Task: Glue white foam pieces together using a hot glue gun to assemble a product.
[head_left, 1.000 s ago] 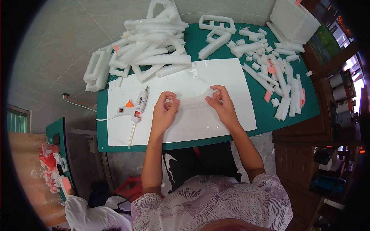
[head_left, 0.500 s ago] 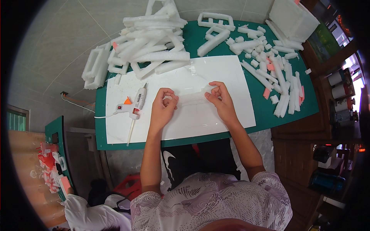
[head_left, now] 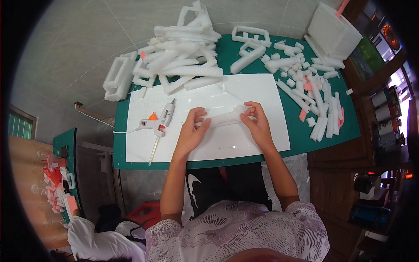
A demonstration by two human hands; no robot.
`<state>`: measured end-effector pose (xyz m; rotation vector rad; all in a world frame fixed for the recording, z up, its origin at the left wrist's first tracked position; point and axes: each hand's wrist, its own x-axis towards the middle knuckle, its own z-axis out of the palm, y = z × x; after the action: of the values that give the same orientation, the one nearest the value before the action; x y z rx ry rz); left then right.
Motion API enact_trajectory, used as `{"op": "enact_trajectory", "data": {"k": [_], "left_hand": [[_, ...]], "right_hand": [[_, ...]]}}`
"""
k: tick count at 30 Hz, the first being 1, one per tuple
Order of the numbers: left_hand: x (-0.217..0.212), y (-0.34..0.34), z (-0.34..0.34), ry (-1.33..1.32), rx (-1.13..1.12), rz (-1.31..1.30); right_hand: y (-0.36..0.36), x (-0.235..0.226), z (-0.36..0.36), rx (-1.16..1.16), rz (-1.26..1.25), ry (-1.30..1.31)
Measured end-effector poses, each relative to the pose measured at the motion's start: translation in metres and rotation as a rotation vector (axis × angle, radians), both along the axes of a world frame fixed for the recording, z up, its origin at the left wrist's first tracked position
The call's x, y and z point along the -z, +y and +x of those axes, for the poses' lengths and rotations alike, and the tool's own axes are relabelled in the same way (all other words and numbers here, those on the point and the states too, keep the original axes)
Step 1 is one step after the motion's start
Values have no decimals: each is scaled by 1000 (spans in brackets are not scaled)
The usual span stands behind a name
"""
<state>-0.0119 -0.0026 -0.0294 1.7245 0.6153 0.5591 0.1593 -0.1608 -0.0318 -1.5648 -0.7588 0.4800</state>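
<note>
Both hands have slid a little lower on the white sheet (head_left: 227, 139) since before. Left hand (head_left: 190, 134) and right hand (head_left: 257, 124) pinch the 2 ends of a white foam strip (head_left: 224, 118). A glue gun (head_left: 158, 123) lies just left on the green worktop (head_left: 331, 131).

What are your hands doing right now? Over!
Left hand and right hand both grip a white foam strip over the white sheet. Glue gun lies apart, left of the hands. Nothing between them.

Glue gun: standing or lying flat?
Lying flat. The glue gun rests on its side on the white sheet, apart from the left hand.
</note>
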Motion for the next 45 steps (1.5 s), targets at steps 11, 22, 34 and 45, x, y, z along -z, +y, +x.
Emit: {"op": "enact_trajectory", "data": {"k": [11, 22, 34, 45], "left_hand": [[-5, 5, -1, 32, 83, -214], [-18, 13, 18, -15, -24, -454], [-2, 11, 10, 89, 94, -60], [-1, 4, 9, 60, 64, -212]], "right_hand": [[-10, -3, 10, -105, 84, 235], [-11, -4, 33, -117, 29, 230], [27, -19, 87, -644, -351, -597], [40, 1, 110, -653, -277, -523]]}}
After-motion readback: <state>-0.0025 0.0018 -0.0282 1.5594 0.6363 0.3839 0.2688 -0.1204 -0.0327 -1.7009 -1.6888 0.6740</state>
